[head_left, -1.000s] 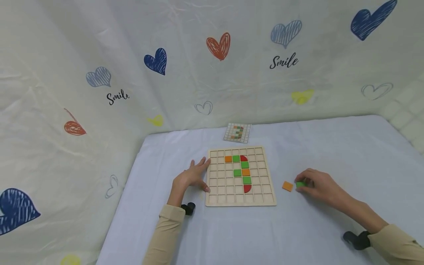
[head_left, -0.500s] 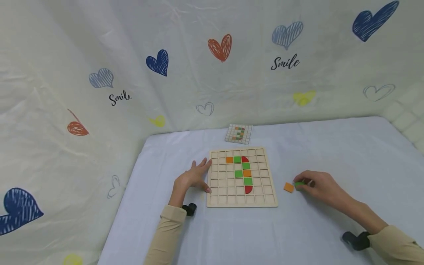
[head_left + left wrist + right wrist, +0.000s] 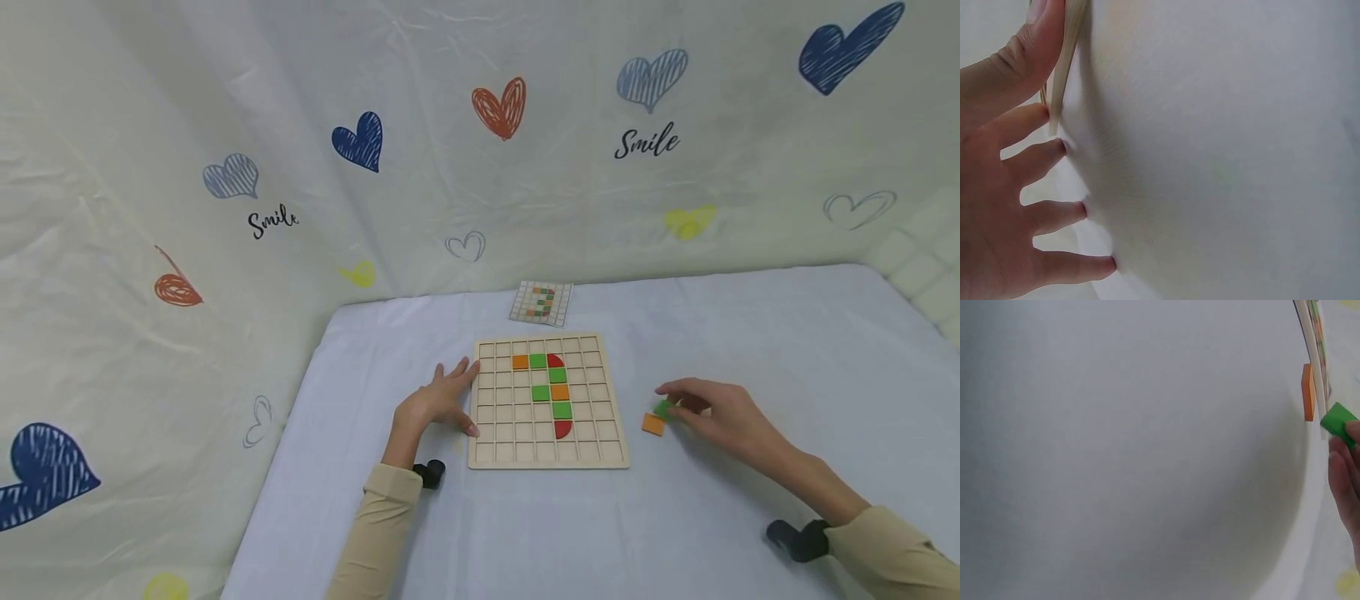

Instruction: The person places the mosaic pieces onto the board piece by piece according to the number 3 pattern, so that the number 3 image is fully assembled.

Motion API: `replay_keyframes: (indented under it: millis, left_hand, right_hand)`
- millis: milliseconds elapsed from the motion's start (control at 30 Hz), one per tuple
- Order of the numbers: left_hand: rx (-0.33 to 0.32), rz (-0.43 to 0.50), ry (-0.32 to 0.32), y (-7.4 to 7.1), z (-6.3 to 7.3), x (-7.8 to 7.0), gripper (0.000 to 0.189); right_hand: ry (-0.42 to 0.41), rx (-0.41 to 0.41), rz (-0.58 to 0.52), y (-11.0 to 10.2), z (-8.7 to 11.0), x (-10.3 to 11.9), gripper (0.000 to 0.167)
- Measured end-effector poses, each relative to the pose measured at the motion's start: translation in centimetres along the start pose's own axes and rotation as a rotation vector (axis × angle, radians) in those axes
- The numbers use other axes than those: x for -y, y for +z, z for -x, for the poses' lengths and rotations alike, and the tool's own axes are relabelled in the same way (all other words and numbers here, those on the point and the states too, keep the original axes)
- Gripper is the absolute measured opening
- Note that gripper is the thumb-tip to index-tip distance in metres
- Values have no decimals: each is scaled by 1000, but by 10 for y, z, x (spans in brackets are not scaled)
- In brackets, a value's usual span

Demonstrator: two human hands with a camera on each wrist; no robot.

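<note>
A square wooden grid board [image 3: 487, 457] lies on the white-covered table, with green and orange square tiles and red rounded tiles set in some of its cells. At its left edge rests my left hand [image 3: 433, 402], fingers spread straight; the left wrist view shows the thumb [image 3: 1038, 44] and forefinger right at the board's edge. To the right of the board, my right hand [image 3: 720, 414] pinches a green square tile [image 3: 1337, 420] between thumb and fingers, tilted in the right wrist view. An orange square tile [image 3: 653, 424] lies on the cloth just below it.
Behind the board lies a printed pattern card [image 3: 542, 303] showing a similar coloured grid. A pale curtain [image 3: 420, 208] with hearts and "Smile" lettering hangs along the table's back and left side. Each wrist wears a black device [image 3: 798, 540].
My right hand has lifted the green tile slightly and carried it a little left, over beside the orange tile. The left hand stays at the board's edge.
</note>
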State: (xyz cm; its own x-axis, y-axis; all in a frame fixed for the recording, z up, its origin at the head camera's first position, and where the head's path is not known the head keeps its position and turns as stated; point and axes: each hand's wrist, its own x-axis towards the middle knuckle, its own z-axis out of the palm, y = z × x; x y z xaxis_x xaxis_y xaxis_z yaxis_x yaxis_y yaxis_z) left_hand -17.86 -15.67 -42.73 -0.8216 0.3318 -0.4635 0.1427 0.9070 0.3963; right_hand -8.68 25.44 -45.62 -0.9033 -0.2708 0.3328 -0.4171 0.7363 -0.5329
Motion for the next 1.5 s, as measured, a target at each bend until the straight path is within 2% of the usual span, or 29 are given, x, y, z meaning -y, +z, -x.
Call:
replay_keyframes:
  millis: [100, 300, 467, 700, 900, 1067, 1500]
  left_hand:
    - [0, 0, -4, 0, 0, 0, 116]
    - [-2, 3, -6, 0, -2, 0, 117]
    - [4, 6, -10, 0, -1, 0, 116]
    - [0, 6, -1, 0, -2, 2, 117]
    - [0, 10, -13, 0, -4, 1, 117]
    - [1, 13, -17, -1, -4, 2, 118]
    - [-5, 18, -14, -2, -2, 1, 117]
  right_hand:
    - [4, 18, -43, 1, -1, 3, 35]
    - [38, 64, -122, 7, -4, 8, 26]
    - [79, 127, -186, 12, -10, 15, 32]
    - [133, 196, -164, 26, -19, 26, 34]
    - [118, 196, -164, 32, -26, 34, 33]
    - [123, 211, -205, 38, -32, 39, 32]
    - [99, 329, -289, 56, -49, 62, 33]
